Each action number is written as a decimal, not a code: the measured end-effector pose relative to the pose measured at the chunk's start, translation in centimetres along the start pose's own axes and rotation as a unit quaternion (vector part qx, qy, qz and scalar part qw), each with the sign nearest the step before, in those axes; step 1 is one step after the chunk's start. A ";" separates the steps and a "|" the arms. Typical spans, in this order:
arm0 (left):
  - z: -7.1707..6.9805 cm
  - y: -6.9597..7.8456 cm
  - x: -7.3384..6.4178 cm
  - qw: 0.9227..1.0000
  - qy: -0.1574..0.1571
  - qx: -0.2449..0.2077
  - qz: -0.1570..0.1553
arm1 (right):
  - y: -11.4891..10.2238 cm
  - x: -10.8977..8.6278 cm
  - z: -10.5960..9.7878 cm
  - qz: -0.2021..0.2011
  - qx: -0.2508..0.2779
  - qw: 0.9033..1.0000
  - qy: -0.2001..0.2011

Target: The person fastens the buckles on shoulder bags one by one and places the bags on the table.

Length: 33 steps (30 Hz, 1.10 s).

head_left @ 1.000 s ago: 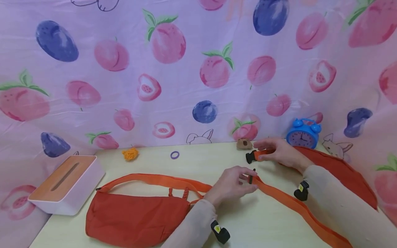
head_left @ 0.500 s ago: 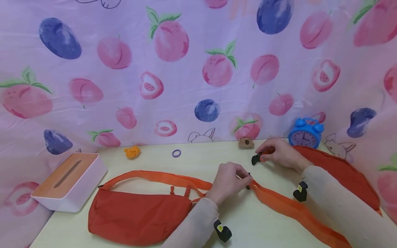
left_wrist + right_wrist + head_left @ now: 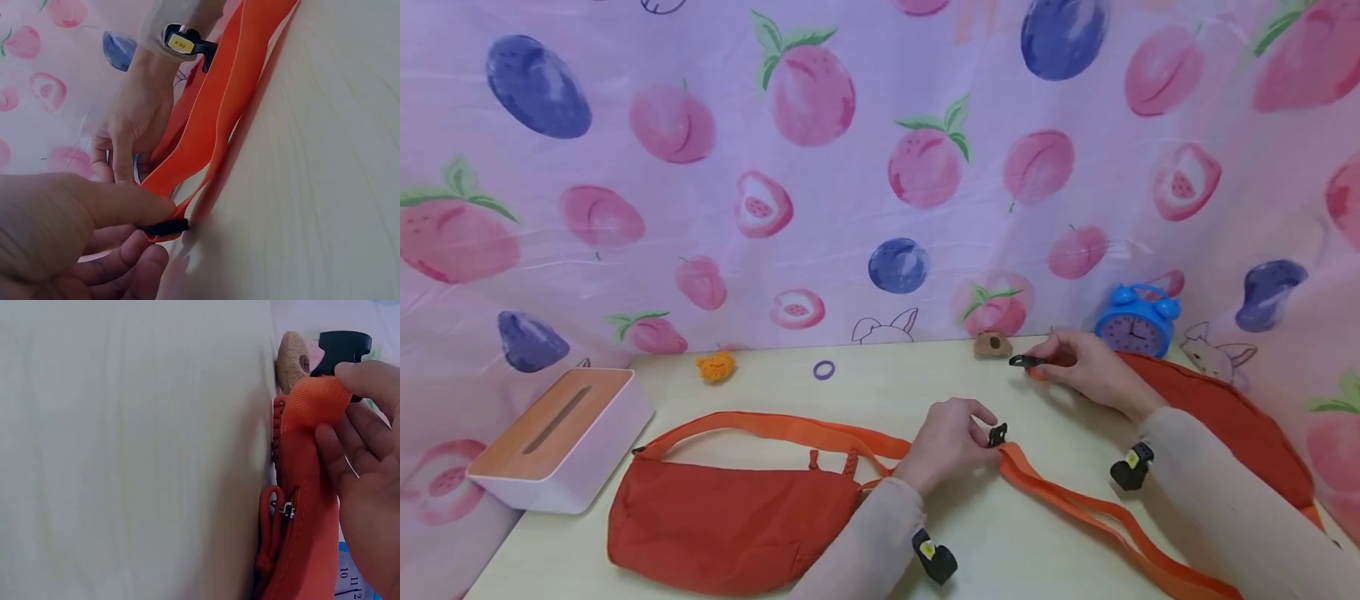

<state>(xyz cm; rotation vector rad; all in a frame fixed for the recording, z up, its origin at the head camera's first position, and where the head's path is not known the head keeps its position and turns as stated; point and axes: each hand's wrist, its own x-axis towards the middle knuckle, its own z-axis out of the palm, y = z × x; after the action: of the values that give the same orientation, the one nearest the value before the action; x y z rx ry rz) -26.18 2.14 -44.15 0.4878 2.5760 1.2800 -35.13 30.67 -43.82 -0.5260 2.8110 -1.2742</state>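
My left hand (image 3: 951, 442) pinches a black buckle half (image 3: 997, 434) between thumb and fingers, low over the table. From it a long orange strap (image 3: 1075, 500) runs toward the lower right. In the left wrist view the thumb lies along that buckle half (image 3: 164, 227). Farther back, my right hand (image 3: 1086, 371) holds another black buckle half (image 3: 1027, 361) by its short orange webbing (image 3: 315, 403). The two halves are apart. Behind the right forearm lies a red-orange waist bag (image 3: 1217, 417), partly hidden; its zipper pull (image 3: 286, 510) shows in the right wrist view.
A second red-orange bag (image 3: 737, 525) lies at the left, its strap looped behind it. Around the table stand a tissue box (image 3: 561, 442), an orange crocheted-looking lump (image 3: 716, 367), a purple ring (image 3: 823, 370), a brown object (image 3: 992, 344) and a blue alarm clock (image 3: 1135, 327).
Both buckle halves have been turned in the fingers. The left one has shifted slightly left and down, the right one slightly right and up. The long strap now lies more folded.
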 end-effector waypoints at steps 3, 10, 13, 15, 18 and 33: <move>-0.3 0.0 -0.1 0.999 -0.043 0.012 0.005 | 0.0 -0.3 -0.1 0.005 0.011 1.000 0.002; -1.2 -0.2 -0.5 0.994 -0.096 0.038 0.018 | 0.1 -0.5 -0.2 -0.001 0.021 1.000 -0.006; -1.6 -0.2 -0.4 0.995 -0.093 0.036 0.026 | -0.1 -0.5 -0.2 -0.014 0.023 1.000 -0.003; -1.8 -0.3 -0.3 0.996 -0.078 0.028 0.036 | -0.2 -0.7 -0.2 -0.019 0.025 0.999 0.005; -2.0 -0.5 -0.3 0.998 -0.048 -0.007 0.040 | -0.3 -1.1 -0.1 -0.019 0.033 0.999 0.017; -1.6 0.9 -0.4 0.915 -0.041 -0.398 0.060 | -1.7 -3.0 -0.8 -0.010 0.071 0.996 0.058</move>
<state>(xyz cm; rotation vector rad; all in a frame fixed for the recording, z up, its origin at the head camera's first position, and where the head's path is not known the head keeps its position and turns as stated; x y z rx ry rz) -26.18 1.27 -42.46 0.5039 1.7385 2.1159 -31.89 31.11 -42.47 -0.4905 2.7836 -1.5414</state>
